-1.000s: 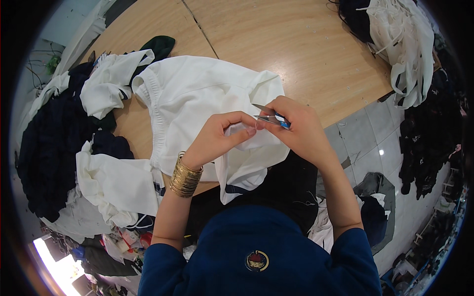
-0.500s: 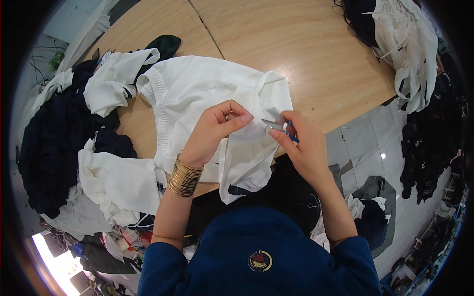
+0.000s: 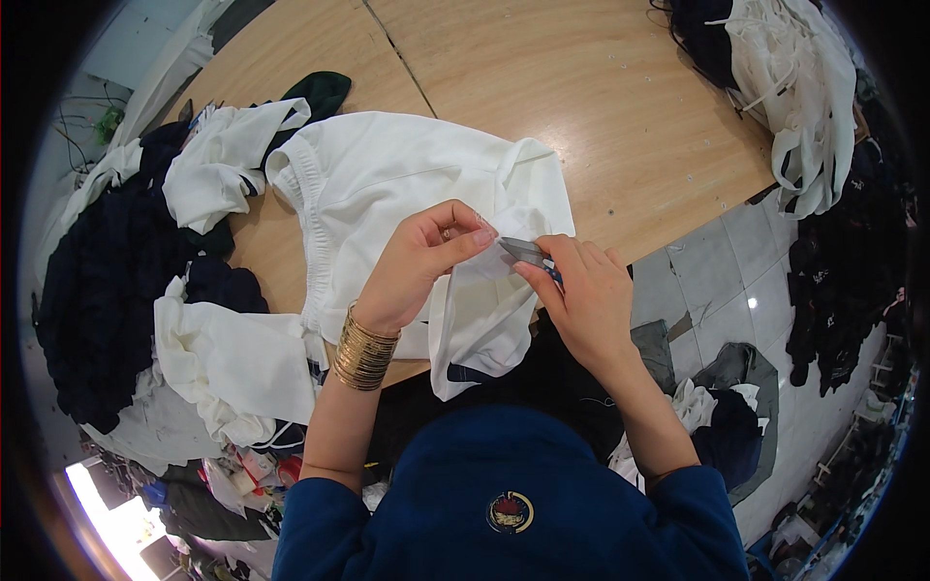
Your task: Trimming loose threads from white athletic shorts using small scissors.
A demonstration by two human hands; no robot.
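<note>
White trousers with a gathered elastic waistband lie across the table edge, one part hanging down near my body. My left hand, above them, pinches a bit of the white cloth between thumb and fingers; any thread there is too fine to make out. In my right hand is a pair of small scissors with grey blades and blue handles. The blades look closed, and their tips point left, right at my left fingertips. Curled fingers hide most of the handles.
A wooden table spreads out ahead. Dark navy garments and a folded white garment are piled at the left. White cloth with straps hangs over the far right corner. Below right, a grey sack of clothes sits on the tiled floor.
My right hand has turned and brought the scissors a little left, up to my left fingertips. The blades, apart before, now look together. My left hand has hardly moved.
</note>
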